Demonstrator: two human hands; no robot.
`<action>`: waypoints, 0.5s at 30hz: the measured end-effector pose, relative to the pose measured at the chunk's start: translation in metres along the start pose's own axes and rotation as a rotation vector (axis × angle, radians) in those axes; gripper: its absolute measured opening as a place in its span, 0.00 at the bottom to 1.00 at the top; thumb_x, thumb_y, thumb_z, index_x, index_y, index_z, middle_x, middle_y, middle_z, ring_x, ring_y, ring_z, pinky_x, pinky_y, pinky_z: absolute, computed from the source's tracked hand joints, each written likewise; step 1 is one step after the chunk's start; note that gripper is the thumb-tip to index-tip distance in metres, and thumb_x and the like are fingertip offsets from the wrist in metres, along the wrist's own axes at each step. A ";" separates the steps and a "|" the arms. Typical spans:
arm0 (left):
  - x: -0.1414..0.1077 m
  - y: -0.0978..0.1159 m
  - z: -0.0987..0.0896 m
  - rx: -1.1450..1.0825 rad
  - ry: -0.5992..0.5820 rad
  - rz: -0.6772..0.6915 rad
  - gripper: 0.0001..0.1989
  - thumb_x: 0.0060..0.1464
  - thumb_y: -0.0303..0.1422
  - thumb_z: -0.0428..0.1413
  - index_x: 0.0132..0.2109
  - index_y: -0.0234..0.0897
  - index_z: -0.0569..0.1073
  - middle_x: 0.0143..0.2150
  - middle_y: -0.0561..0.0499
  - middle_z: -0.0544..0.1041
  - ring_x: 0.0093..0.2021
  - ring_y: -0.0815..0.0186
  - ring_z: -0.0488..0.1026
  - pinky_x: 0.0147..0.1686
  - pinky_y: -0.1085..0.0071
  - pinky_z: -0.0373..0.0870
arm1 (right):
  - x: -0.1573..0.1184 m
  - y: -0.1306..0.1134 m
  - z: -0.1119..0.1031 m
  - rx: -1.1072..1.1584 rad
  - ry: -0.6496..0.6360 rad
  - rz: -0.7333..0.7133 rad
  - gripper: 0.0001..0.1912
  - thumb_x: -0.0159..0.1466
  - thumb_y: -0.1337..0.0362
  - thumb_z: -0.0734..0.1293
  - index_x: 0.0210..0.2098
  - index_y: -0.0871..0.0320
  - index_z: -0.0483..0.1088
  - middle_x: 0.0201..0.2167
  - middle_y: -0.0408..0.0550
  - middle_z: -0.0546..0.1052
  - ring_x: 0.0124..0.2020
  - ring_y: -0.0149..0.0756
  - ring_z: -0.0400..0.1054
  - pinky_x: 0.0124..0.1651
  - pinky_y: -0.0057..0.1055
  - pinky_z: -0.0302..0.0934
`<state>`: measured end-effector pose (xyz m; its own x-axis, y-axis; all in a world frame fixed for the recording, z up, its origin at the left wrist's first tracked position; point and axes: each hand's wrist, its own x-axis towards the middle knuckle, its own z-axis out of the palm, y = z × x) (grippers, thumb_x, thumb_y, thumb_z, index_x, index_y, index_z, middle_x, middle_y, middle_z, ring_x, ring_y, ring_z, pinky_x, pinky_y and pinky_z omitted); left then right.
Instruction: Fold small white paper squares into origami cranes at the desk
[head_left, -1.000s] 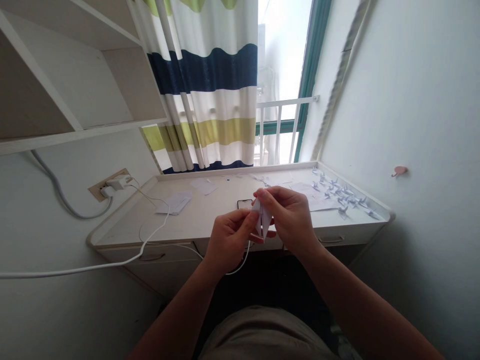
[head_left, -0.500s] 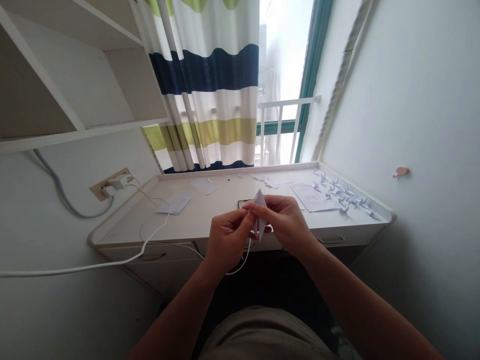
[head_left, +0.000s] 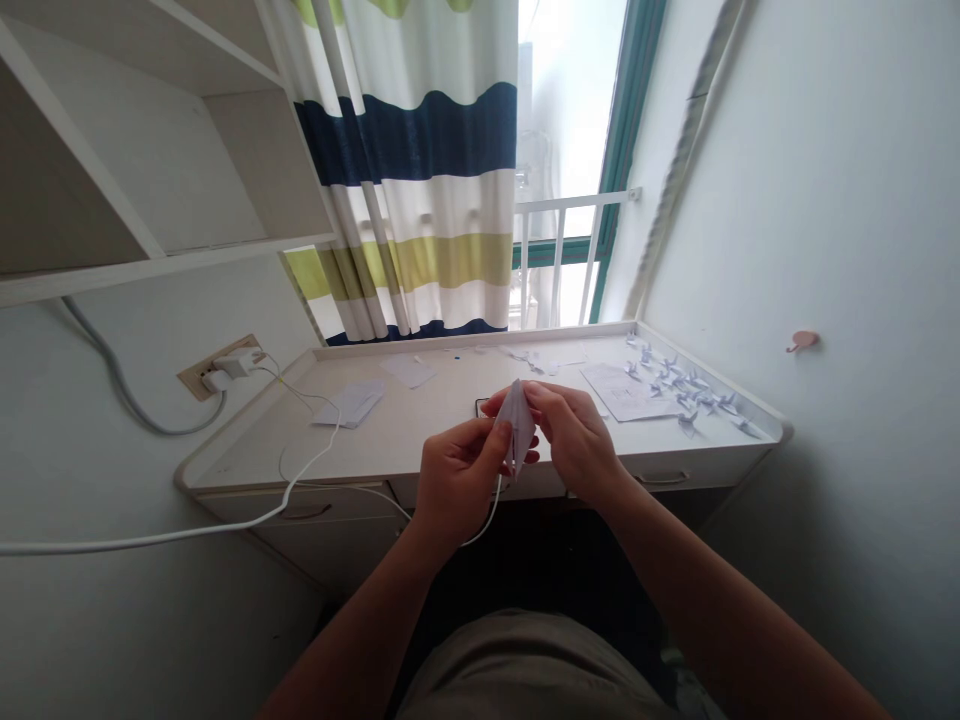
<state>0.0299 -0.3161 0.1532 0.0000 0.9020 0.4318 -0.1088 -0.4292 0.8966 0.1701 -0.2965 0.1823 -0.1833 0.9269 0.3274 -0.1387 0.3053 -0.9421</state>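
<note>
A folded white paper (head_left: 517,425), narrow and pointed at top and bottom, is held upright between my two hands above the desk's front edge. My left hand (head_left: 461,475) pinches its left side between thumb and fingers. On the other side, my right hand (head_left: 577,435) has its fingers closed on the paper's right edge near the top. Behind my hands, a phone (head_left: 482,408) lies on the desk, mostly hidden.
The white desk (head_left: 262,450) bears loose papers (head_left: 350,404) at left, a printed sheet (head_left: 626,392) at right and several small folded paper figures (head_left: 688,422). A white cable (head_left: 255,522) crosses at left. Shelves (head_left: 247,245) hang at upper left.
My right thumb has moved off the paper's front toward its upper right edge. More of the paper's front face now shows. My left hand has barely moved.
</note>
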 end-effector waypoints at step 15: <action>0.004 0.004 -0.012 -0.015 -0.050 0.006 0.20 0.65 0.47 0.61 0.36 0.35 0.85 0.30 0.48 0.84 0.29 0.63 0.82 0.29 0.68 0.84 | -0.005 0.009 -0.002 -0.027 0.007 -0.170 0.14 0.68 0.54 0.73 0.35 0.58 0.81 0.26 0.43 0.78 0.26 0.29 0.70 0.30 0.28 0.69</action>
<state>0.0180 -0.3132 0.1575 0.0494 0.8955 0.4422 -0.1240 -0.4338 0.8924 0.1718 -0.2977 0.1720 -0.1527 0.8628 0.4820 -0.1410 0.4637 -0.8747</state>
